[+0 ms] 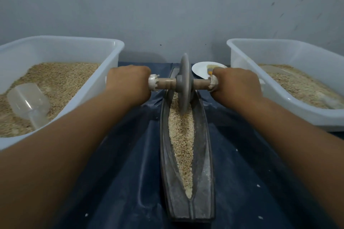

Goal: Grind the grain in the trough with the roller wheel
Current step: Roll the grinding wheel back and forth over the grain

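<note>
The trough (187,156) is taken as landmark: a long dark boat-shaped channel laid lengthwise on a dark blue cloth (115,173), pointed end nearest the camera. The grain (181,135) is seen filling its groove along most of the length, pale and still coarse-looking. The roller wheel (184,83) is stood upright in the groove at the trough's far end, rim sunk into the grain. Its wooden axle (166,82) is held on both sides: the left hand (129,84) is wrapped round the left end, the right hand (237,85) round the right end, fingers of both curled closed on the grips, seen knuckles-up.

Step judged: wheel at the far limit of a stroke, a pull back toward the near end expected next. For a good pass, the axle should be kept level and square to the trough so the rim stays in the groove centre; even downward pressure from both hands is advised. Tilt risks grain being pushed over the trough walls.

Left of the trough, a white tub (113,46) of grain with a clear scoop (29,104) is seen; right of it, a second tub (240,50). Just beyond the far end, a white plate (201,69) with a small brush-like item, unclear.
</note>
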Tool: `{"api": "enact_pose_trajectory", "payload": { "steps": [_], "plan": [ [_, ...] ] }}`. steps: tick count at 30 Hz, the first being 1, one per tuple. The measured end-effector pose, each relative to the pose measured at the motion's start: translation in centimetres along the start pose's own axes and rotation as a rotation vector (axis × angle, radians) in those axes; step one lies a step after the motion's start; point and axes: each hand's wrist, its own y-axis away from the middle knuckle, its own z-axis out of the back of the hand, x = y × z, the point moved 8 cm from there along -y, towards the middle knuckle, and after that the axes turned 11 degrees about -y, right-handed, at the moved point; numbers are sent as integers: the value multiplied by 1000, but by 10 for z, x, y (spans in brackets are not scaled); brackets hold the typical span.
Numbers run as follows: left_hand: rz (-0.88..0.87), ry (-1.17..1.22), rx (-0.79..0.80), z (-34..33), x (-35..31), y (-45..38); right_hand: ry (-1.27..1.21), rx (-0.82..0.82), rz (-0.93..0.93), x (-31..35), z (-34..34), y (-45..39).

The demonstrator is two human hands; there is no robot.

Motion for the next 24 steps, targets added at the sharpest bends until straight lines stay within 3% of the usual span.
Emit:
{"api": "enact_pose_trajectory", "payload": {
  "steps": [19,24],
  "plan": [
    [-74,41,86,41,14,115,-45,214,4,36,81,111],
    [-73,77,11,54,20,126,-44,210,-7,38,93,119]
  ]
}}
